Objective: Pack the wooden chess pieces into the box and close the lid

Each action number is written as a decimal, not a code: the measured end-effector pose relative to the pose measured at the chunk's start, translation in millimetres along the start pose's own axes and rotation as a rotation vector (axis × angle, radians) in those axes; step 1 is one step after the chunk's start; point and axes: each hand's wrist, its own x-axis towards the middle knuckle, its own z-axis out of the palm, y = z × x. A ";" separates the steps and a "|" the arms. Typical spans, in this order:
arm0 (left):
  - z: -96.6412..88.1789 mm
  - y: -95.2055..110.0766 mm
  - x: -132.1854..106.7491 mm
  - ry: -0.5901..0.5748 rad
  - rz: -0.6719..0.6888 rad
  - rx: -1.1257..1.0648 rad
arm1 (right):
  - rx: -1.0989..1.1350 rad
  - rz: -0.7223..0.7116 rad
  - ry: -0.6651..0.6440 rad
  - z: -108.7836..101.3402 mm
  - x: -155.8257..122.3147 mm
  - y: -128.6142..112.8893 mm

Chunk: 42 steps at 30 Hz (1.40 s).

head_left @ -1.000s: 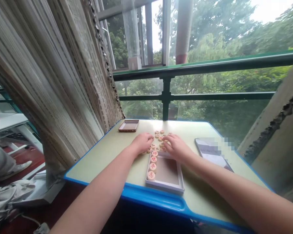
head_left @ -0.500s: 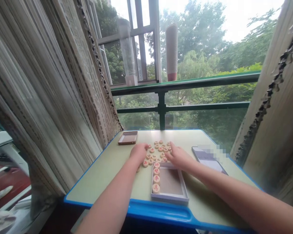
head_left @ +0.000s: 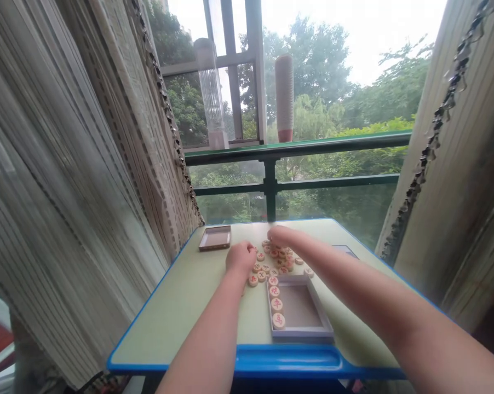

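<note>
Several round wooden chess pieces (head_left: 277,260) with red characters lie in a loose heap on the pale green table (head_left: 197,306). My left hand (head_left: 239,258) rests curled at the heap's left edge, touching pieces; what its fingers hold is hidden. My right hand (head_left: 280,236) reaches over the far side of the heap, fingers bunched together and pointing down at the pieces. A shallow grey box (head_left: 302,310) sits just in front of the heap, with three pieces (head_left: 275,304) lined up along its left wall.
A brown box lid (head_left: 215,238) lies at the table's far left corner. A phone (head_left: 345,251) peeks out behind my right arm. Curtains (head_left: 86,164) hang close on both sides. A green railing (head_left: 296,148) and a cup stack (head_left: 285,98) stand behind.
My right hand has moved from the heap's near right side to its far side. My left hand stays at the heap's left edge. The view has shifted left.
</note>
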 end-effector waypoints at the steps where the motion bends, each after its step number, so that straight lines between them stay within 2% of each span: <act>1: -0.5 0.8 -0.1 0.013 0.001 -0.015 | -0.026 0.015 -0.065 -0.6 2.2 1.1; 3: -1.3 2.3 -0.3 0.038 -0.002 -0.041 | -0.082 0.042 -0.210 -2.9 4.3 3.5; 5: -1.5 3.7 -0.6 0.055 -0.012 -0.051 | -0.126 0.066 -0.264 -5.9 4.1 5.6; 8: -0.6 4.9 -1.8 0.044 0.001 -0.036 | -0.174 0.090 -0.249 -11.3 -0.4 8.5; 11: 0.9 5.2 -2.8 0.013 0.031 -0.021 | -0.195 0.085 -0.169 -18.6 -12.7 11.2; 14: 2.1 5.0 -2.4 -0.001 0.040 -0.043 | -0.191 0.060 -0.089 -27.4 -38.1 11.3; 17: 3.0 6.3 -2.0 0.006 0.047 -0.042 | -0.160 0.027 -0.051 -37.5 -77.1 6.5; 18: 3.1 7.5 -2.6 0.008 0.049 -0.032 | -0.105 -0.023 -0.032 -40.8 -91.4 4.0; 21: 2.2 12.8 -7.3 -0.009 0.073 0.000 | 0.015 -0.160 -0.131 -46.7 -128.9 -4.5; 24: -1.0 17.1 -15.1 -0.099 0.144 0.034 | -0.039 -0.155 -0.160 -40.7 -149.1 -12.1; 27: -6.1 15.9 -21.3 -0.194 0.178 0.128 | -0.091 -0.173 -0.058 -24.0 -153.8 -15.8; 31: -13.1 10.6 -23.6 -0.168 0.126 0.167 | -0.053 -0.200 -0.016 -6.7 -153.6 -14.2; 38: -13.2 11.0 -24.7 -0.133 0.153 0.118 | 0.048 -0.246 -0.065 -9.0 -155.7 -6.7; 42: -9.0 8.2 -23.9 -0.079 0.125 0.083 | 0.068 -0.209 -0.053 -4.7 -152.4 -5.7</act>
